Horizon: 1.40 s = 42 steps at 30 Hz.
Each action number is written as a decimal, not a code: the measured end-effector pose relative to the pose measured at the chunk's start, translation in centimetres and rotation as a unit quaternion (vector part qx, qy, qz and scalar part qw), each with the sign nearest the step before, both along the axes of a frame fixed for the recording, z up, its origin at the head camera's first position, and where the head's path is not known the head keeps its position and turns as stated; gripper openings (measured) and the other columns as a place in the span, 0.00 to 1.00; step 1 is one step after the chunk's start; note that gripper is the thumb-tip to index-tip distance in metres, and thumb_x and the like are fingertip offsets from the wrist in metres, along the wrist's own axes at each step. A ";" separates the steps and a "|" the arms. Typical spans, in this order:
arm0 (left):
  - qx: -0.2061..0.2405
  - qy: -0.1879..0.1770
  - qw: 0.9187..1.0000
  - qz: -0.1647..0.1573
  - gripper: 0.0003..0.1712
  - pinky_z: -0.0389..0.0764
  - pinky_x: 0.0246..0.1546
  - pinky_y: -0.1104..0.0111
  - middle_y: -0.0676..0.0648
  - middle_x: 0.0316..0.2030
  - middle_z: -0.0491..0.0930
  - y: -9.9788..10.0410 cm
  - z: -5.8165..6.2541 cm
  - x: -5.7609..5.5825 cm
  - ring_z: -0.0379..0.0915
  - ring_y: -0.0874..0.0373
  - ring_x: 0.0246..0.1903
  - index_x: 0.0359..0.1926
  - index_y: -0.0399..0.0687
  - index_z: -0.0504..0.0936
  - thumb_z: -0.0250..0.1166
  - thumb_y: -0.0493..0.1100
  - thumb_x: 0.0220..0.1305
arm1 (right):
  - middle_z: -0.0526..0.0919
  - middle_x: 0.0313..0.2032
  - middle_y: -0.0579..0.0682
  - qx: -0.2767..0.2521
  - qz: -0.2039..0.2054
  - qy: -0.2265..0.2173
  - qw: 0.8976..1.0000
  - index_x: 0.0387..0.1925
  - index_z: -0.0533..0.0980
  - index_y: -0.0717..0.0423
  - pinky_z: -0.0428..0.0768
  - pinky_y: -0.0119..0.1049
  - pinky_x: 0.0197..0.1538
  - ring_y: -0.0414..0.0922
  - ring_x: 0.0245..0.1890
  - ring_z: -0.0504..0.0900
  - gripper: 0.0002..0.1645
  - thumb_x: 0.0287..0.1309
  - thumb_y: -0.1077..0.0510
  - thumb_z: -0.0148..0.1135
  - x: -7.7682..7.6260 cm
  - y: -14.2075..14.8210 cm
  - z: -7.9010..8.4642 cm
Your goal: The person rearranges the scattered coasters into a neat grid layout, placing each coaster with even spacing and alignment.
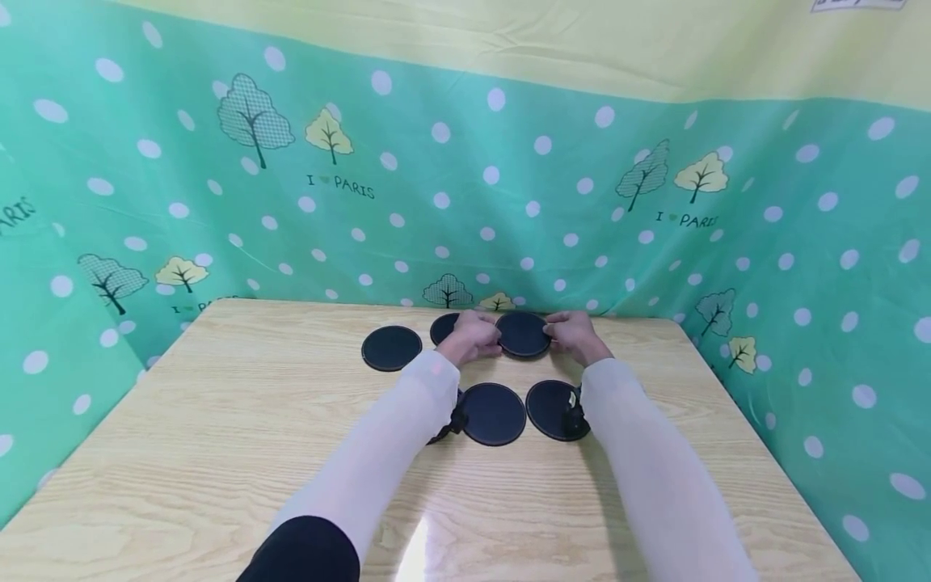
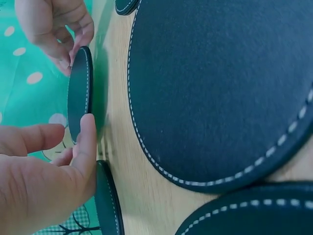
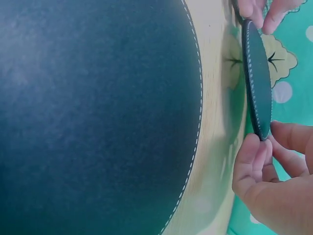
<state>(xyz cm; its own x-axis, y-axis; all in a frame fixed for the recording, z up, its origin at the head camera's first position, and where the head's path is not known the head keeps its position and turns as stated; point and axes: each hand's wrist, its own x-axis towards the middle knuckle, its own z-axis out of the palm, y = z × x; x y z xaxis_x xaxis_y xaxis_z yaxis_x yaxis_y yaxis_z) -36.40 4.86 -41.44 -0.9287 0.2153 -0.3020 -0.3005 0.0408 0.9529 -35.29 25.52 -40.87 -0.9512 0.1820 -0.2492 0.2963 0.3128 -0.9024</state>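
Both hands hold one round black coaster (image 1: 522,335) with white edge stitching, close over the back of the table. At its left edge, my left hand (image 1: 474,335) pinches it between thumb and fingers. My right hand (image 1: 575,333) grips the opposite edge, its fingertips on both faces in the right wrist view. Seen from the left wrist, the held coaster (image 2: 80,93) shows nearly edge-on between the hands. Another coaster (image 1: 442,328) lies behind my left hand, partly hidden by it.
A coaster (image 1: 392,348) lies at the back left of the wooden table (image 1: 240,420). In a nearer row are a middle coaster (image 1: 494,414), one (image 1: 545,411) partly under my right wrist, and one mostly hidden by my left forearm. A green dotted curtain (image 1: 407,202) hangs behind.
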 end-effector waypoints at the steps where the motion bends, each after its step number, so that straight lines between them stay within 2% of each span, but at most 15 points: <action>1: -0.002 0.000 1.000 0.001 0.31 0.86 0.54 0.54 0.43 0.34 0.72 -0.1 0.0 0.0 0.76 0.52 0.31 0.71 0.34 0.69 0.60 0.24 0.67 | 0.73 0.63 0.61 0.002 0.006 0.001 1.000 0.66 0.72 0.66 0.85 0.36 0.51 0.46 0.48 0.77 0.23 0.73 0.67 0.54 0.1 -0.1 0.2; 6: -0.003 -0.003 1.000 0.004 0.26 0.85 0.56 0.54 0.43 0.34 0.72 -0.7 0.3 0.0 0.75 0.52 0.33 0.68 0.35 0.72 0.60 0.27 0.70 | 0.76 0.55 0.58 0.010 0.024 0.019 0.999 0.63 0.74 0.67 0.86 0.36 0.47 0.44 0.41 0.78 0.21 0.72 0.68 0.54 0.6 -0.4 0.8; 9: 0.003 -0.004 1.000 0.002 0.25 0.83 0.59 0.53 0.43 0.33 0.72 -1.0 0.5 0.1 0.72 0.52 0.33 0.67 0.36 0.74 0.59 0.27 0.70 | 0.75 0.52 0.57 -0.004 0.031 0.026 0.999 0.64 0.73 0.67 0.86 0.42 0.51 0.43 0.36 0.76 0.21 0.72 0.69 0.55 0.7 -0.6 1.0; 13: 0.012 -0.007 1.000 0.011 0.22 0.82 0.60 0.52 0.43 0.34 0.72 -1.6 0.7 0.2 0.71 0.53 0.33 0.64 0.36 0.76 0.59 0.27 0.71 | 0.74 0.54 0.57 -0.029 0.041 0.023 0.998 0.65 0.72 0.66 0.85 0.47 0.56 0.43 0.37 0.77 0.22 0.72 0.69 0.55 0.5 -0.7 0.8; 16: 0.016 -0.006 1.000 0.018 0.18 0.83 0.59 0.53 0.43 0.35 0.72 -2.0 0.8 0.3 0.71 0.54 0.32 0.60 0.35 0.77 0.58 0.27 0.71 | 0.74 0.56 0.58 -0.037 0.049 0.024 0.998 0.66 0.71 0.67 0.85 0.46 0.56 0.43 0.40 0.79 0.23 0.72 0.69 0.55 0.6 -0.8 0.7; 21: 0.016 0.000 1.000 0.018 0.13 0.84 0.56 0.54 0.43 0.35 0.72 -2.7 0.8 0.3 0.71 0.55 0.31 0.55 0.38 0.78 0.59 0.29 0.73 | 0.75 0.54 0.58 -0.050 0.059 0.029 0.997 0.66 0.71 0.67 0.84 0.48 0.59 0.43 0.42 0.79 0.23 0.72 0.70 0.55 0.9 -1.3 1.0; 26: 0.013 0.000 1.000 0.014 0.12 0.85 0.56 0.54 0.42 0.35 0.73 -3.6 0.9 0.4 0.72 0.54 0.31 0.54 0.39 0.78 0.59 0.30 0.73 | 0.75 0.53 0.56 -0.060 0.069 0.036 0.995 0.65 0.71 0.65 0.81 0.52 0.62 0.44 0.43 0.79 0.22 0.72 0.70 0.55 1.2 -1.9 1.3; 31: 0.007 0.004 1.000 0.006 0.12 0.88 0.47 0.59 0.43 0.35 0.74 -4.7 1.5 0.7 0.73 0.55 0.30 0.55 0.39 0.78 0.60 0.31 0.73 | 0.74 0.54 0.58 -0.067 0.085 0.042 0.993 0.65 0.70 0.66 0.80 0.54 0.64 0.46 0.46 0.78 0.22 0.72 0.70 0.55 1.5 -2.3 1.5; 35: 0.002 0.008 1.000 -0.004 0.12 0.88 0.40 0.64 0.43 0.37 0.75 -5.5 1.9 1.0 0.74 0.55 0.31 0.55 0.38 0.77 0.60 0.31 0.73 | 0.73 0.57 0.60 -0.067 0.105 0.046 0.991 0.66 0.69 0.66 0.82 0.52 0.62 0.48 0.48 0.78 0.23 0.73 0.69 0.55 2.0 -2.7 1.8; 39: -0.006 0.015 1.000 -0.016 0.12 0.89 0.41 0.64 0.42 0.40 0.75 -6.3 2.2 1.6 0.75 0.54 0.33 0.56 0.38 0.76 0.59 0.31 0.74 | 0.73 0.59 0.61 -0.067 0.119 0.045 0.990 0.68 0.69 0.64 0.86 0.48 0.56 0.48 0.47 0.79 0.25 0.71 0.70 0.56 2.5 -3.1 2.1; 42: -0.010 0.021 0.999 -0.025 0.14 0.89 0.44 0.62 0.41 0.40 0.75 -6.9 2.4 1.9 0.76 0.54 0.33 0.57 0.38 0.75 0.59 0.31 0.74 | 0.74 0.56 0.61 -0.064 0.129 0.045 0.989 0.68 0.70 0.61 0.87 0.47 0.54 0.47 0.45 0.79 0.27 0.70 0.71 0.57 2.8 -3.4 2.2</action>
